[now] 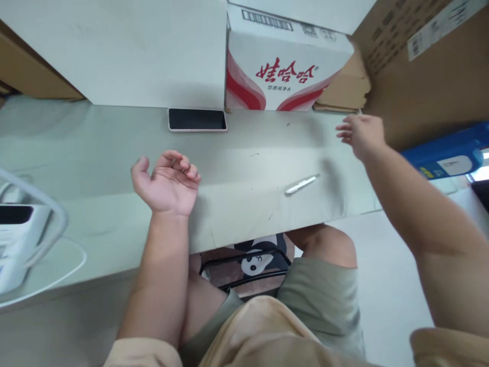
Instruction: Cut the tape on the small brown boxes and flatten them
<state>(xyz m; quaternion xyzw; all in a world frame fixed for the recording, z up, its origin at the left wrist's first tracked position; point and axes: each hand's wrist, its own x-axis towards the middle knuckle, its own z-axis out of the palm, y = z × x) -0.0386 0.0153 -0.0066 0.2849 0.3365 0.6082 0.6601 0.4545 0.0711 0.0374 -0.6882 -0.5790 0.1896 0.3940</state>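
Observation:
My left hand [168, 183] is palm up over the pale table, its thumb apart and its fingers loosely curled, with nothing in it. Beyond it, a phone [197, 120] with a dark screen and a pale pink edge lies at the foot of a white panel. Over the table's right part hangs my right hand [362, 133], slightly blurred, fingers pointing left and holding nothing that I can see. A white pen [301, 185] lies slantwise on the table between my hands, nearer the front edge. Neither hand touches the pen or the phone.
A white and red carton [282, 71] stands at the back, with folded brown cardboard [347, 81] beside it. A large brown box [431, 66] and a blue container [446, 152] are on the right. At the left are a white device [19, 244] and a white cable [63, 219].

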